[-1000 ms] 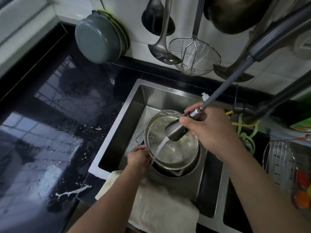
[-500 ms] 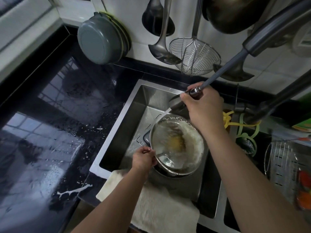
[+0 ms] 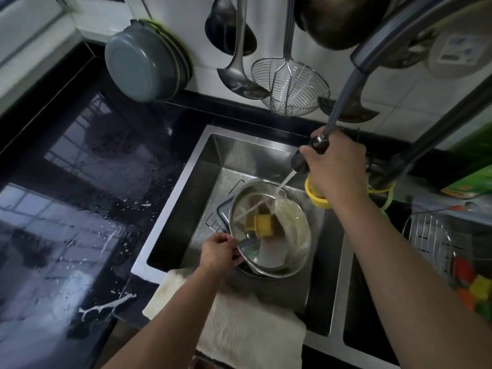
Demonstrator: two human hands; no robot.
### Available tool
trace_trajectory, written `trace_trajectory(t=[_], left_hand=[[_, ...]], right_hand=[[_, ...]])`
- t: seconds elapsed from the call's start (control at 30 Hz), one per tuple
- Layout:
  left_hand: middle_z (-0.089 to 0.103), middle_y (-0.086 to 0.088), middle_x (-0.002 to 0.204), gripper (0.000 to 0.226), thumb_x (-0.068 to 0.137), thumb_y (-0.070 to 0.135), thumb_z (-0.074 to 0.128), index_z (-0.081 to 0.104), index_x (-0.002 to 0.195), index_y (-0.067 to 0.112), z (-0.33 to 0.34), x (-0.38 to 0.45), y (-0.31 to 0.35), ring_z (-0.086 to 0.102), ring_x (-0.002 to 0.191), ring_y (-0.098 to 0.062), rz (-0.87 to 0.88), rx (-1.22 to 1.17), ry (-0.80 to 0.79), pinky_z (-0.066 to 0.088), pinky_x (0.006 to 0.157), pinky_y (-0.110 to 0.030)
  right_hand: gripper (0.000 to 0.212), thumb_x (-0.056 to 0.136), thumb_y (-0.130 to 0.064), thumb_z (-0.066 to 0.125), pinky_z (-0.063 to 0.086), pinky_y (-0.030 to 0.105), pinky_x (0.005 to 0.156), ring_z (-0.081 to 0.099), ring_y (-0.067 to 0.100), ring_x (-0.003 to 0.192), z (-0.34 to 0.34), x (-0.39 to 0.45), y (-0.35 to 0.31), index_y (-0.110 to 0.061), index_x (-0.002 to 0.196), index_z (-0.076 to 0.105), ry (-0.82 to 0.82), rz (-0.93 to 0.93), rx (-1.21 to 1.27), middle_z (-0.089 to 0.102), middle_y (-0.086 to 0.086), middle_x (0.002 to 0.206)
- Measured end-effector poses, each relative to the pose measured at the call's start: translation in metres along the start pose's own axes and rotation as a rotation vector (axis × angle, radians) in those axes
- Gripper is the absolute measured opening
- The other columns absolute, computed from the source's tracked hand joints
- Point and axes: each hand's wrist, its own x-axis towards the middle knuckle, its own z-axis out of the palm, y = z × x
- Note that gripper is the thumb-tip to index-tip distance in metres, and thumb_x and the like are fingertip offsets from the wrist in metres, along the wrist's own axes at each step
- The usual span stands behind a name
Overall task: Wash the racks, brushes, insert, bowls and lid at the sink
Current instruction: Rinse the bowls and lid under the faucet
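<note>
Both forearms reach forward over the sink [image 3: 202, 155]. The left hand [image 3: 218, 253] sits low at the near-left edge of a steel bowl [image 3: 298, 233], its grip narrow, fingers and thumb pinching the rim. The right hand [image 3: 336, 166] is higher and farther back, knuckles up, its grip wrapped firmly round the pull-out spray head [image 3: 299, 162] of the faucet, whose hose [image 3: 343, 99] runs up and right out of the fist.

The bowl stands in the left basin of the sink, near its middle, resting on other dishes that I cannot make out. It is tipped up on its near-left side, so its open mouth faces up and toward the right hand. Its rim reads as an oval whose long line runs from far-left to near-right. The spray head points down and left, and a stream of water [image 3: 285, 182] falls from it across the far rim into the bowl. Pale foamy water lies against the bowl's right wall, and its polished inside mirrors something yellow.

A yellow ring [image 3: 316, 197] sits just under the right wrist. A white cloth [image 3: 250, 326] hangs over the sink's near edge, and the dark desk [image 3: 106, 169] to the left is wet and spattered white.
</note>
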Motion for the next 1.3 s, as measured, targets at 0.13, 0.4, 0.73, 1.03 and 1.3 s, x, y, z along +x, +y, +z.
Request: trace_trajectory(t=[0.13,0.4,0.73,1.03,1.3], left_hand=[[0.066,-0.013,0.077,0.016,0.097,0.001,0.064,0.058,0.086,0.01,0.001,-0.001,0.004,0.065,0.069,-0.023,-0.001,0.005,-0.014,0.059,0.067,-0.04],[0.066,-0.012,0.082,0.012,0.098,0.003,0.063,0.06,0.09,0.011,0.0,-0.007,0.009,0.064,0.073,-0.021,0.026,0.029,-0.071,0.061,0.08,-0.041],[0.067,-0.013,0.082,0.009,0.105,0.008,0.053,0.058,0.099,0.012,0.004,-0.004,0.026,0.058,0.066,-0.021,-0.005,0.021,-0.062,0.055,0.058,-0.032],[0.073,-0.01,0.096,0.045,0.095,-0.009,0.059,0.059,0.117,0.03,0.008,-0.02,0.034,0.072,0.078,-0.03,0.248,0.234,-0.11,0.065,0.068,-0.04],[0.05,-0.002,0.137,0.034,0.102,0.019,0.052,0.061,0.133,0.027,0.011,-0.03,0.073,0.059,0.117,-0.024,0.965,1.554,-0.355,0.049,0.1,-0.033]], right_hand=[[0.025,0.093,-0.035,0.07,0.05,0.034,0.089,0.064,0.022,0.103,-0.014,-0.006,0.007,-0.023,0.114,0.064,-0.051,0.019,-0.065,0.069,0.0,0.108],[0.023,0.087,-0.036,0.076,0.044,0.019,0.069,0.059,0.009,0.083,-0.041,-0.033,0.012,-0.027,0.105,0.065,-0.26,0.065,-0.109,0.064,-0.007,0.096],[0.017,0.085,-0.03,0.079,0.06,0.038,0.085,0.07,0.007,0.09,-0.017,-0.065,-0.008,-0.034,0.097,0.067,-0.404,0.08,0.294,0.07,-0.01,0.095],[0.017,0.091,-0.032,0.073,0.053,0.015,0.079,0.061,-0.004,0.082,0.01,-0.02,-0.014,-0.03,0.105,0.064,-0.096,0.03,0.228,0.061,-0.018,0.089],[0.022,0.089,-0.031,0.075,0.039,0.013,0.064,0.058,0.007,0.086,-0.038,-0.046,0.011,-0.026,0.107,0.064,-0.351,0.092,-0.049,0.063,-0.008,0.098]])
